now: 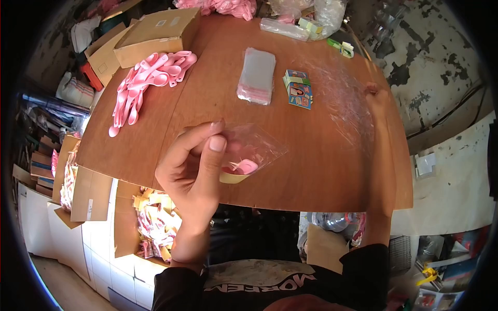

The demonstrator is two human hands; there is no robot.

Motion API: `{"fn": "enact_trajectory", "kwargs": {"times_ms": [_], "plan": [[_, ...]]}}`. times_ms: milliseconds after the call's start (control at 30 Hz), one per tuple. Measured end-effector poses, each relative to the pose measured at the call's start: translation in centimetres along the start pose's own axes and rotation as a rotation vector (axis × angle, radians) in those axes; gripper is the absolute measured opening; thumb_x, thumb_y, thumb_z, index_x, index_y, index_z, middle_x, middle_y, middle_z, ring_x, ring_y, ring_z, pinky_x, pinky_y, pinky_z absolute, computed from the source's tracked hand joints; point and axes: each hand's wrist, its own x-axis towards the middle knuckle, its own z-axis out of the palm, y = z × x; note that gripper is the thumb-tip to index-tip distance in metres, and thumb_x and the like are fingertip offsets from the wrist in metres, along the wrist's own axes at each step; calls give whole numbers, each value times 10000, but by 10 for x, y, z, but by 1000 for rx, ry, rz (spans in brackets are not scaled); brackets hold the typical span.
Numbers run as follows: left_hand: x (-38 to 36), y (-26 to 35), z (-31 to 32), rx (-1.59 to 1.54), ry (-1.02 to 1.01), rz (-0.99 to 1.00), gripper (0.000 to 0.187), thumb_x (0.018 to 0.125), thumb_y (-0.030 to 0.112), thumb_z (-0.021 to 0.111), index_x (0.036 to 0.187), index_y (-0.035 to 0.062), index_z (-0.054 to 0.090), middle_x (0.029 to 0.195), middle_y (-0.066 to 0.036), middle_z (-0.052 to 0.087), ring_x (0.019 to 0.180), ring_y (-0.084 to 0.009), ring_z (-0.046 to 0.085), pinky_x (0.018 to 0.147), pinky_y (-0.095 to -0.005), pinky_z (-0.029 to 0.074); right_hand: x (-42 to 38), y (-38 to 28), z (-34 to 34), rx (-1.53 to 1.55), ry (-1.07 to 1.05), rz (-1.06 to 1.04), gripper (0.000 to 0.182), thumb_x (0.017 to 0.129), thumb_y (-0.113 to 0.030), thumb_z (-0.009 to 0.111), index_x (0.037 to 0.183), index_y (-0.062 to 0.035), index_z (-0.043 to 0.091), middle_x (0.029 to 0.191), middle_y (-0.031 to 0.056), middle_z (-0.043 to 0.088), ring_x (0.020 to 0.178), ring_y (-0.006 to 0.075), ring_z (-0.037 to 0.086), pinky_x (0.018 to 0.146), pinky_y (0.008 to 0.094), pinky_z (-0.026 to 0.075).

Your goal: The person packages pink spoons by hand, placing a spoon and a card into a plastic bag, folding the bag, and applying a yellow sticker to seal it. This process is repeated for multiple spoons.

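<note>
My left hand (pixel 194 160) is closed over the near middle of the table, thumb and forefinger pinching a clear plastic bag (pixel 259 142). Inside the bag shows a pink spoon (pixel 247 166), partly hidden behind my fingers, with a pale yellow edge (pixel 234 178) below it. At the table's right side, my right hand (pixel 377 97) has its fingers curled together beside crumpled clear plastic film (pixel 342 98); what they hold, if anything, is too small to make out.
Pink spoons (pixel 140 83) lie piled at the left, near a cardboard box (pixel 158 39). A stack of clear bags (pixel 257 75) and a banded bundle of blue cards (pixel 298 89) lie mid-table. Below the front edge, an open carton (pixel 127 220) holds packed pieces.
</note>
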Motion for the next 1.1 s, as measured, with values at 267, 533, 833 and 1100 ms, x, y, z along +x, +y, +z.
{"fn": "enact_trajectory", "kwargs": {"times_ms": [267, 533, 833, 1100], "plan": [[-3, -2, 13, 75, -16, -106, 193, 899, 50, 604, 1068, -40, 625, 888, -156, 655, 707, -217, 666, 680, -298, 541, -31, -134, -76, 684, -597, -365, 300, 912, -189, 595, 1153, -11, 615, 1033, 98, 659, 881, 174, 632, 818, 314, 498], [-5, 2, 5, 70, 12, -71, 197, 907, 77, 604, 1064, -41, 620, 872, -157, 657, 705, -227, 668, 684, -301, 542, -10, -57, -15, -58, -85, 75, 214, 888, -128, 605, 1062, -16, 658, 933, 89, 675, 782, 138, 632, 723, 276, 491], [2, -12, 23, -25, -10, -180, 198, 922, 89, 588, 1076, -31, 619, 912, -159, 665, 758, -198, 681, 702, -299, 546, -156, -221, -28, 725, -863, -628, 335, 830, -130, 709, 1142, -41, 625, 1075, 44, 648, 918, 143, 615, 834, 277, 496], [8, -25, 7, -175, -84, 32, 665, 866, 249, 676, 1389, 22, 334, 1292, -183, 473, 1187, -276, 505, 1001, -421, 405, -166, -257, -35, 743, -150, -816, 97, 827, -83, 687, 841, 13, 683, 793, 83, 666, 743, 149, 623, 699, 286, 489]]}}
